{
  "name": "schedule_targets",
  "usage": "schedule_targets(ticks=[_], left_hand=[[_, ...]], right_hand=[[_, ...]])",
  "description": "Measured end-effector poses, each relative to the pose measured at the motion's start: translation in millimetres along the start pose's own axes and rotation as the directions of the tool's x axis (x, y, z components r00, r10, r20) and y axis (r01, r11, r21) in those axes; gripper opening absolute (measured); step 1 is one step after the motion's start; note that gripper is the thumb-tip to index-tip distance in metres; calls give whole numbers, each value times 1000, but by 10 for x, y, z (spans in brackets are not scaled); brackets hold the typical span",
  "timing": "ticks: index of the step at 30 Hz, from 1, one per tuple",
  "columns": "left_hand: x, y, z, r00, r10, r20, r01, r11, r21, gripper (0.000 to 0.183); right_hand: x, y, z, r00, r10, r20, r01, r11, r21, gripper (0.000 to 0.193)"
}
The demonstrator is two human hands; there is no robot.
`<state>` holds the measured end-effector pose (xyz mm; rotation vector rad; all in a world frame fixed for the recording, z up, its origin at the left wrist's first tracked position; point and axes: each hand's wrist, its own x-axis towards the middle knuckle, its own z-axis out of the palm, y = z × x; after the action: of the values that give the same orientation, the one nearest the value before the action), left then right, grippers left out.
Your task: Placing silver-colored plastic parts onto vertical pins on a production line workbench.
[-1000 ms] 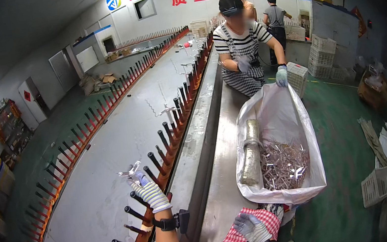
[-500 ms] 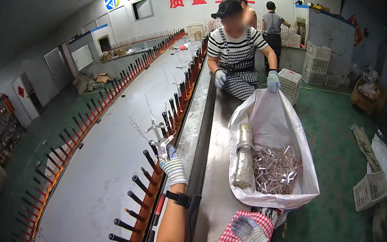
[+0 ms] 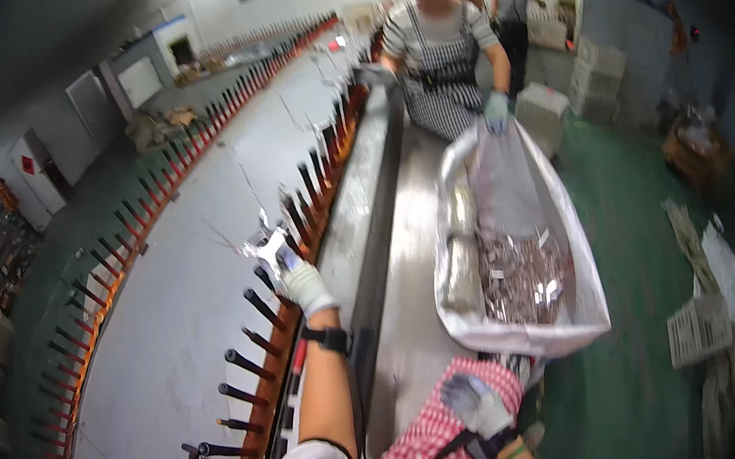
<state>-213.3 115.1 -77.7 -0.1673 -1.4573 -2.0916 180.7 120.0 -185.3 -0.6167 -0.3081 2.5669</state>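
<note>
Silvery branched metal piece [image 3: 268, 247] is sitting in my left hand [image 3: 308, 286], at the far left of my outstretched arm; gloved fingers are gripping its near right side, finer contact blurring out. I can't tell if it's touching the black-topped posts [image 3: 263, 306] just beside it. Those are standing in a row on an orange-brown rail [image 3: 280, 330], along the right edge of the grey tabletop [image 3: 182, 324]. My right hand [image 3: 479, 406] is resting near and to the right, over my red-checked apron [image 3: 443, 451], fingers loosely spread, nothing visible in it. Right of the rail, a steel bench [image 3: 408, 309] is running near to far. White sack [image 3: 589, 291] is gaping open at its right, holding shiny strips [image 3: 523, 282] with a silvery roll [image 3: 464, 272] lying along the left wall. Beyond it, a co-worker [image 3: 442, 57] in checked overalls is holding the far rim with one gloved hand [image 3: 496, 111]. White crate [image 3: 698, 330] is sitting on the green floor [image 3: 622, 248], well right of the sack.
</note>
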Motion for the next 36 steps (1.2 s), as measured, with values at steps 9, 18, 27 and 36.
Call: schedule_targets(ticks=[9, 18, 27, 36], left_hand=[[131, 667, -63, 984, -141, 111, 88, 917, 388, 26], [158, 1017, -279, 952, -254, 170, 171, 904, 392, 21], [145, 958, -340, 977, -207, 53, 172, 908, 382, 18], [238, 1268, -1059, 532, 40, 846, -834, -145, 532, 36]], right_hand=[[64, 493, 983, 772, 634, 50, 258, -240, -936, 68], [41, 1402, 1471, 371, 926, -68, 461, -247, -852, 53], [193, 1300, 1652, 473, 874, -106, 392, -317, -863, 46], [-364, 1112, 1851, -17, 793, 609, 471, 544, -695, 20]])
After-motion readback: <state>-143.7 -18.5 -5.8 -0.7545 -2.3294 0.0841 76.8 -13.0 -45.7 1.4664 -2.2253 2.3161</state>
